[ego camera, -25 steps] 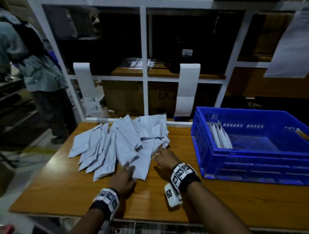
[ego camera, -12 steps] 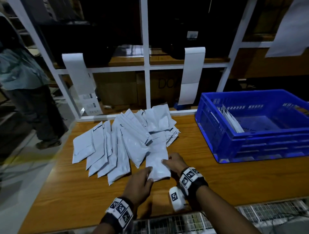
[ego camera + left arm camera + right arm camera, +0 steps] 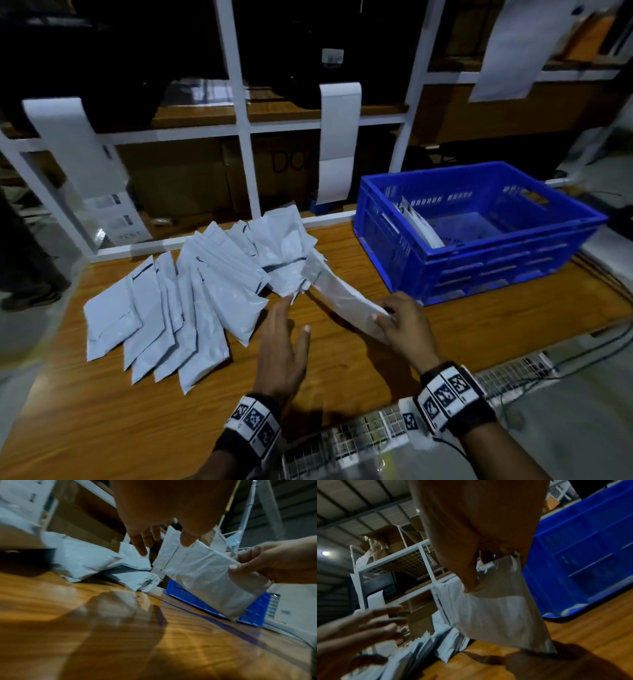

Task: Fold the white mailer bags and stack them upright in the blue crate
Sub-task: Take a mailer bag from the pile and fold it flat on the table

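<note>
Several white mailer bags (image 3: 191, 301) lie fanned out on the wooden table (image 3: 102, 428). My right hand (image 3: 400, 325) pinches the near end of one white mailer bag (image 3: 339, 298) (image 3: 205, 574) (image 3: 498, 615) and holds it lifted above the table, in front of the blue crate (image 3: 479, 260). My left hand (image 3: 284, 346) hovers with straight, spread fingers (image 3: 140, 545) just left of that bag, holding nothing. A few folded bags (image 3: 418, 222) lean upright against the crate's left wall.
A white metal shelf frame (image 3: 239, 130) with cardboard boxes and hanging white bags stands behind the table. A wire mesh panel (image 3: 359, 442) and cables run along the table's near edge. A person's legs (image 3: 20, 260) show at the far left.
My right hand has lifted one bag off the pile and carried it right, toward the crate. My left hand has let go of it and now hovers with spread fingers.
</note>
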Demonstrator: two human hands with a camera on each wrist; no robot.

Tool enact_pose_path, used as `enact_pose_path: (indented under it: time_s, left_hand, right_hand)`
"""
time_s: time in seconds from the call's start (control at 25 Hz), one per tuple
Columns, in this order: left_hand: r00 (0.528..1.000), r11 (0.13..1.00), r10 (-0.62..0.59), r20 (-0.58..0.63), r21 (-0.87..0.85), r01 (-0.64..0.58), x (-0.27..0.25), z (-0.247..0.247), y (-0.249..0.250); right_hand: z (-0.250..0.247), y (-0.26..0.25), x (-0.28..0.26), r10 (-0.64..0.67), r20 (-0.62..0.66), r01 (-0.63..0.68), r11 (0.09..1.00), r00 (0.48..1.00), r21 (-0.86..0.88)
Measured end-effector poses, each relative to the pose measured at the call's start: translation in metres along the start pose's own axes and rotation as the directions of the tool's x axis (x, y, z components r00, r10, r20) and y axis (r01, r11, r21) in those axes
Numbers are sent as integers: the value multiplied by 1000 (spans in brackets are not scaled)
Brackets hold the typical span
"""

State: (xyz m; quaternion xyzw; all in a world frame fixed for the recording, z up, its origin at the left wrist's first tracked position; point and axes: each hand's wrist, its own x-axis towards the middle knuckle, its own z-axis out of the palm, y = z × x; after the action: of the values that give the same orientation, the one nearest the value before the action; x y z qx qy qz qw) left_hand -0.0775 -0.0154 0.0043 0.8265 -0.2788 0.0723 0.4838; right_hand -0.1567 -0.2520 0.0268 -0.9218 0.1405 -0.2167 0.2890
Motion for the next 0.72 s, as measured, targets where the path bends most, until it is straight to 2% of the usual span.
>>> enact_pose_path:
  time_s: [0.08,0.2,0.24,0.4,0.52,0.6,0.72]
  left_hand:
    - [997,997,64,-33,48,-63,3,11,4]
    - [995,989,96,-40,118,-91,-2,34,8]
    - [995,985,102,-21,143,-98,-6,42,12]
    - [979,952,151,136,246,-181,-17,80,20]
    - [952,934,96,291,304,-187,-23,114,19]
    - [923,914,27,383,365,-178,-31,139,19]
    - [922,874,-92,375,475,-106,-41,166,12]
  right_hand:
    - [-5,18,-16,-76,-43,75,996,996,-44]
    - [-3,51,-46,-145,85,151,986,986,-70]
    - [-1,63,-54,-139,151,149,987,979,-55]
    - [-10,98,-68,18,358,-16,1000,934,-7]
    - [-19,109,-61,-9,315,-16,997,949,77]
    - [-19,112,-50,-67,256,41,993,964,108]
    - [-2,115,-32,-163,151,152,985,975,86]
